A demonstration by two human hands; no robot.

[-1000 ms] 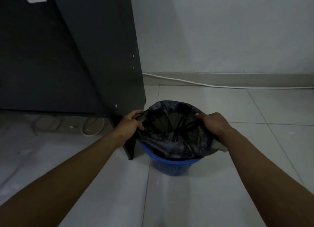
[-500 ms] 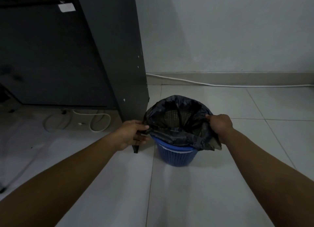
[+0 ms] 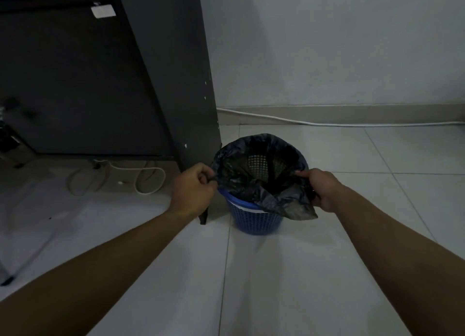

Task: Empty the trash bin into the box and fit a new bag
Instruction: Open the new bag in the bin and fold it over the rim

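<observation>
The blue mesh trash bin (image 3: 256,219) stands on the tiled floor just right of the centre of the view, its 9 o'clock side close beside the foot of a dark desk panel (image 3: 176,71). A black bag (image 3: 241,169) lines it. Taking 12 o'clock as the far side of the rim, the bag's mouth is folded over from about 9 o'clock round through 12 to 3. Blue rim shows bare from about 6 to 8 o'clock, and a loose flap hangs outside at 4 o'clock. The left hand (image 3: 193,192) is curled and pinches the bag's edge at 9 o'clock. The right hand (image 3: 324,189) grips the edge at 3 o'clock, its fingers wrapped round the film. By my reading, the step in hand is seating the new bag. To do it well, both hands should draw the edge outward and down together. The slack should be worked toward the bare near side so that the fold overlaps the rim evenly. Thin film like this probably tears if it is tugged hard against the mesh. The box is not in view. A white sticker (image 3: 103,11) sits on the desk at 11 o'clock in the view, too dim and small to read, and no brand or writing shows on the bin or bag.
</observation>
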